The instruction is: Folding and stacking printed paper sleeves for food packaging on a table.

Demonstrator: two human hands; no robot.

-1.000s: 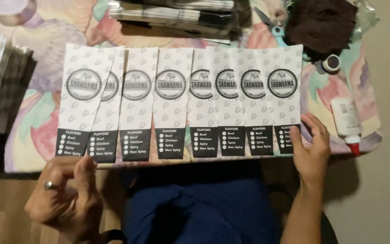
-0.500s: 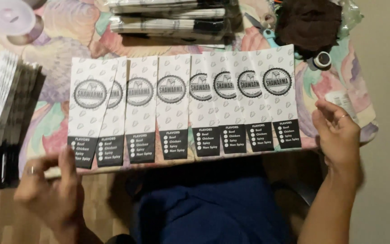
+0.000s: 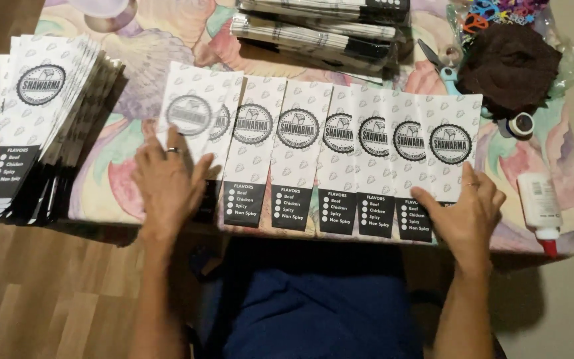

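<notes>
Both hands have come up from below the table's near edge since the earlier frames and now rest flat on the fanned row of paper sleeves [image 3: 320, 159]. These white sleeves, each with a round dark badge and a black band at the bottom, overlap like shingles along the table's near edge, probably so one strip of each stays exposed. Left hand [image 3: 167, 183], fingers spread and open, presses down on the leftmost sleeves, gripping nothing. Right hand [image 3: 463, 209], also open with fingers loosely spread, lies on the lower corner of the rightmost sleeve, seemingly to keep the row from sliding. A stack of matching sleeves [image 3: 41, 126] sits at the table's left edge. Bundles of folded sleeves [image 3: 320, 30] lie along the far edge. Near the right edge are a white glue bottle with a red tip [image 3: 539, 209], blue-handled scissors [image 3: 443, 66], a small tape roll [image 3: 521, 123] and a dark brown cloth [image 3: 509, 63]. A pastel floral tablecloth [image 3: 134, 166] covers the table, over a wood-look floor [image 3: 54, 292]
</notes>
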